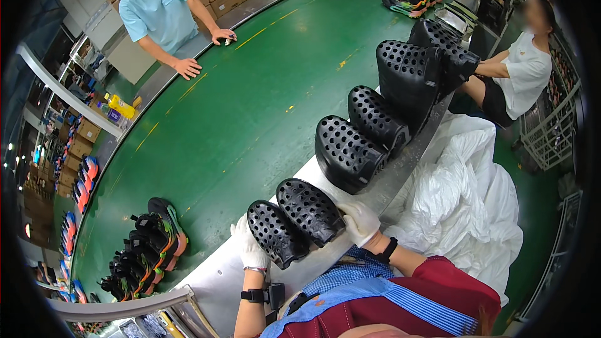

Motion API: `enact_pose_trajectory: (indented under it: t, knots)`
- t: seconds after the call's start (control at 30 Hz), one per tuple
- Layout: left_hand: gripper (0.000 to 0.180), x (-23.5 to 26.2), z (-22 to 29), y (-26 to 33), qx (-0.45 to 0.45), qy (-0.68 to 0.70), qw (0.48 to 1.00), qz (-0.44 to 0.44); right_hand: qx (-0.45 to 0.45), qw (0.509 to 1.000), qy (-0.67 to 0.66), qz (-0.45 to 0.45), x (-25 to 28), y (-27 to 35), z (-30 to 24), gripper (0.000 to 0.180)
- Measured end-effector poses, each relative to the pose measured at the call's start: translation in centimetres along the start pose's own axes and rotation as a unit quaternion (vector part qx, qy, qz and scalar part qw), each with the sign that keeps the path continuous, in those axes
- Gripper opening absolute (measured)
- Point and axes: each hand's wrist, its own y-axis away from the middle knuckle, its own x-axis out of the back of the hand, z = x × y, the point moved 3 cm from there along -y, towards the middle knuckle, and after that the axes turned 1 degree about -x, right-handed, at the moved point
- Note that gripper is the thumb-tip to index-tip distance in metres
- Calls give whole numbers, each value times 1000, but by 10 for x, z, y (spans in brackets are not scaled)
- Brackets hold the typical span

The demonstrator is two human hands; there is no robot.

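Black perforated rubber is filling the near edge of the head view: a pair of clogs is lying soles-up on the metal rim (219, 275) of the green conveyor belt (250, 100). The gloved left hand (249, 247) is cupping the left clog (274, 233) from its outer side, fingers curled against it, while the gloved right hand (360, 222) is pressing closed fingers on the heel of the right clog (310, 209); both are gripping lightly rather than clamping. The two clogs are touching, side by side. Doing this well probably means keeping them level and matched while steadying each from outside, clear of the further black clogs (375, 125) lined along the rim. White plastic sheeting (463, 194) is bunching beside the rim.
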Motion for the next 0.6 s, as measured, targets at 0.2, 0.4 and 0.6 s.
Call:
enact_pose_trajectory:
  t: [0.2, 0.4, 0.6]
  knots:
    - [47, -1, -4, -1, 11, 27, 1000, 6, 4, 1000, 1, 4, 0, 0, 0, 33]
    - [46, 1, 3, -2, 5, 19, 1000, 11, 7, 1000, -1, 3, 0, 0, 0, 33]
    - [46, -1, -3, -1, 3, 18, 1000, 8, 3, 1000, -2, 1, -1, 0, 1, 33]
